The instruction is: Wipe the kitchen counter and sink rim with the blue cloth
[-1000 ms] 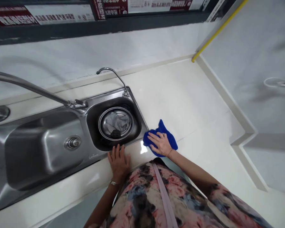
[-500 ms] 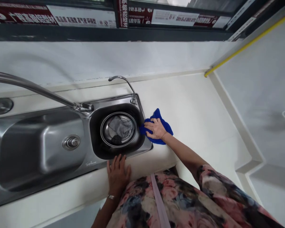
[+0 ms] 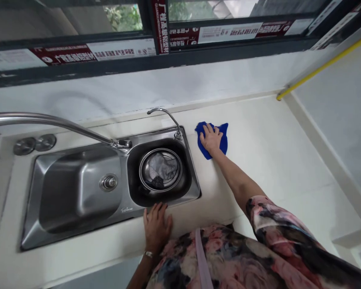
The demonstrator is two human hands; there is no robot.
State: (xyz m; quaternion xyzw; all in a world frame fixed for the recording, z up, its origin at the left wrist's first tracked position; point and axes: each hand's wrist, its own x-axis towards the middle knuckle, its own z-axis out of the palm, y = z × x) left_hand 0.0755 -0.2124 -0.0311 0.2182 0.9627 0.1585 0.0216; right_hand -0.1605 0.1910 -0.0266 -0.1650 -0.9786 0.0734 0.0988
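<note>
Head view: the big sink (image 3: 63,196) comes first. My left hand (image 3: 157,225) rests by the front of the small sink (image 3: 185,180), fingers loose and holding nothing. A strainer (image 3: 168,184) with a grey rag (image 3: 165,165) sits inside. Right of it, my right hand (image 3: 212,140) lies on a blue cloth (image 3: 204,150) on the white surface (image 3: 258,160), fingers spread, not clenched.

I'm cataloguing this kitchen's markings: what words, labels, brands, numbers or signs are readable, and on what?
"高级铝": red vertical strip on the window frame; its remaining lettering is unclear.
Horizontal strips on the window frame: printed characters, too blurred to read reliably.
Sink: small mark on the front rim, illegible.
</note>
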